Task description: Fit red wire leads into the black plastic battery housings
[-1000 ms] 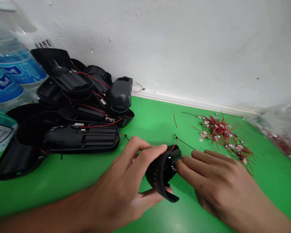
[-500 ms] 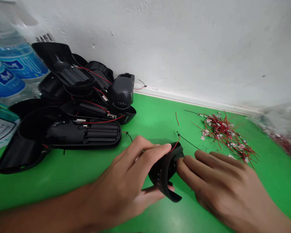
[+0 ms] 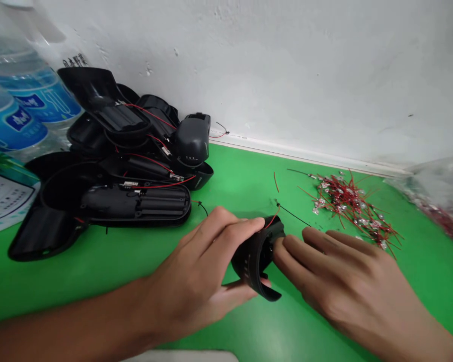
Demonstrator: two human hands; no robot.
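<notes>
A white wall [image 3: 287, 65] rises behind a green-topped desk [image 3: 241, 186], with clear water bottles [image 3: 26, 95] and a printed card [image 3: 5, 198] at the far left and a clear plastic bag [image 3: 436, 193] at the far right. Beside the bottles lies a heap of black plastic casings [image 3: 126, 161], some open and threaded with red wire. To the right, a loose pile of red wires with small metal tabs [image 3: 349, 206] sits on the desk. Near the front, just above the desk, the left hand [image 3: 196, 271] grips a curved black plastic shell [image 3: 252, 259], with fingers across its upper side and thumb beneath. The right hand [image 3: 343, 281] has its fingertips [image 3: 281, 249] at the shell's open end; whether they pinch anything there is hidden. A thin red wire [image 3: 272, 219] rises from the shell, and a thin black wire [image 3: 294, 215] lies just beside it. The shell looks light and stiff, best held by its outer wall, while the thin wires look easily snagged.
</notes>
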